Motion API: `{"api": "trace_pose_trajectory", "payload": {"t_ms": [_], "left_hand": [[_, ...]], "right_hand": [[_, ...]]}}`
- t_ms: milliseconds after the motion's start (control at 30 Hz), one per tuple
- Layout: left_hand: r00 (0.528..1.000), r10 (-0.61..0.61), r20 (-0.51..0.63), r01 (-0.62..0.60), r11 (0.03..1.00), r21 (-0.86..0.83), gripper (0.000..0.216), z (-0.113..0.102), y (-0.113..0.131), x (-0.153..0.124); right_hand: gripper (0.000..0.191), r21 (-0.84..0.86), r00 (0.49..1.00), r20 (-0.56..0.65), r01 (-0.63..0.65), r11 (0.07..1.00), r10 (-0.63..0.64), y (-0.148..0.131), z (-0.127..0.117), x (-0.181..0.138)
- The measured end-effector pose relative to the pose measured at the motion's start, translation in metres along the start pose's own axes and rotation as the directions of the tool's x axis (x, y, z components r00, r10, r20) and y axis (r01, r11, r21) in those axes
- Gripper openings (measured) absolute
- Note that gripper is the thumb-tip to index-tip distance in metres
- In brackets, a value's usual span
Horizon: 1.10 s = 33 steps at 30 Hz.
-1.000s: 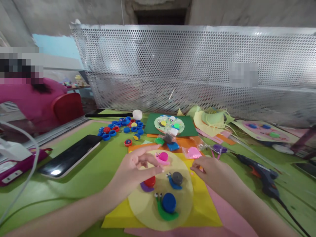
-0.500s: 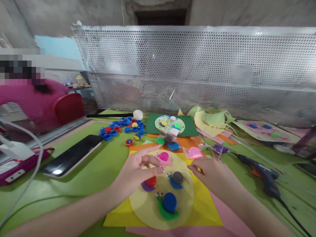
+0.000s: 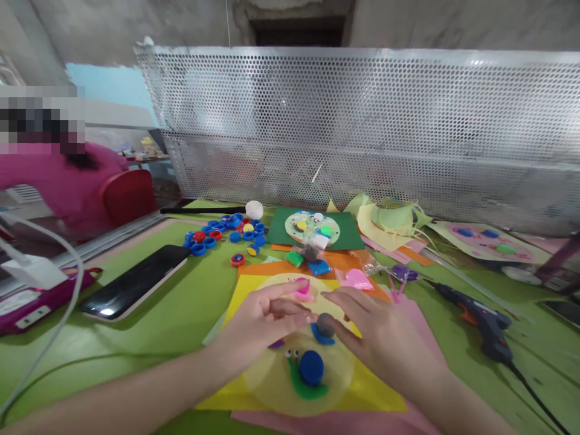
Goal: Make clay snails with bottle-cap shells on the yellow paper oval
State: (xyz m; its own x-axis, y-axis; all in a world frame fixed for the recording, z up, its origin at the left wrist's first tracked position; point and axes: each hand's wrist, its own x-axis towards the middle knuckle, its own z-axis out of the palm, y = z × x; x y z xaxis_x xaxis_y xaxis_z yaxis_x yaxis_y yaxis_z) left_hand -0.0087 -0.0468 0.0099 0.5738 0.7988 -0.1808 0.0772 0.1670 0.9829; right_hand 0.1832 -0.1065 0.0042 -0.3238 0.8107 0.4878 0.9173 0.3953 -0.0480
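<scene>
My left hand (image 3: 269, 311) hovers over the left of a pale yellow disc (image 3: 267, 386). Its index finger is stretched out, while the thumb and another finger come together; whatever they hold is too small to make out. My right hand (image 3: 376, 323) is over the disc's right side, fingers apart, beside a snail with a grey cap shell (image 3: 325, 325) and blue body. Nearer me lies a green snail with a blue cap shell (image 3: 311, 367) and googly eyes. A pink snail (image 3: 302, 289) is partly behind my left fingers. Only a purple bit (image 3: 276, 344) of another snail shows.
Blue and red bottle caps (image 3: 211, 235) and a phone (image 3: 136, 281) lie left. Bagged clay (image 3: 357, 279) sits behind the disc. A glue gun (image 3: 480, 320) with a cord is at right. A perforated metal panel (image 3: 362, 121) stands behind; a person in pink (image 3: 58, 187) is far left.
My right hand has moved left, spreading its fingers near the grey-shelled snail. My left hand has shifted slightly right and down, now hiding the red-shelled snail's cap.
</scene>
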Motion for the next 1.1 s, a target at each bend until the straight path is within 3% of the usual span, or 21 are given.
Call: {"api": "trace_pose_trajectory", "payload": {"t_ms": [167,400,567,767,933,1100], "left_hand": [[0.999,-0.043,0.021,0.043,0.999,0.007,0.057,0.002,0.0,-0.002],[0.999,0.0,0.035,0.007,0.982,-0.189,0.061,0.005,-0.004,-0.002],[0.995,-0.059,0.084,0.08,0.96,-0.27,0.066,0.011,-0.004,-0.007],[0.987,-0.067,0.147,0.104,0.96,-0.259,0.072,0.014,-0.008,-0.01],[0.997,-0.062,0.045,0.071,0.97,-0.234,0.065,0.015,-0.006,-0.011],[0.995,-0.085,0.052,0.097,0.95,-0.295,0.077,0.015,-0.007,-0.01]], "right_hand": [[0.024,0.019,0.99,-0.056,0.13,0.991,-0.129,-0.01,-0.001,-0.002],[0.028,0.14,0.978,-0.154,0.159,0.977,-0.138,-0.019,-0.003,-0.002],[0.019,0.212,0.954,-0.269,0.193,0.958,-0.132,-0.024,-0.002,-0.005],[0.009,0.297,0.961,-0.267,0.154,0.942,-0.073,-0.024,0.004,-0.008],[0.011,0.334,0.969,-0.245,0.118,0.935,-0.035,-0.024,0.003,-0.007],[0.011,0.284,0.973,-0.222,0.132,0.95,-0.069,-0.022,0.001,-0.006]]}}
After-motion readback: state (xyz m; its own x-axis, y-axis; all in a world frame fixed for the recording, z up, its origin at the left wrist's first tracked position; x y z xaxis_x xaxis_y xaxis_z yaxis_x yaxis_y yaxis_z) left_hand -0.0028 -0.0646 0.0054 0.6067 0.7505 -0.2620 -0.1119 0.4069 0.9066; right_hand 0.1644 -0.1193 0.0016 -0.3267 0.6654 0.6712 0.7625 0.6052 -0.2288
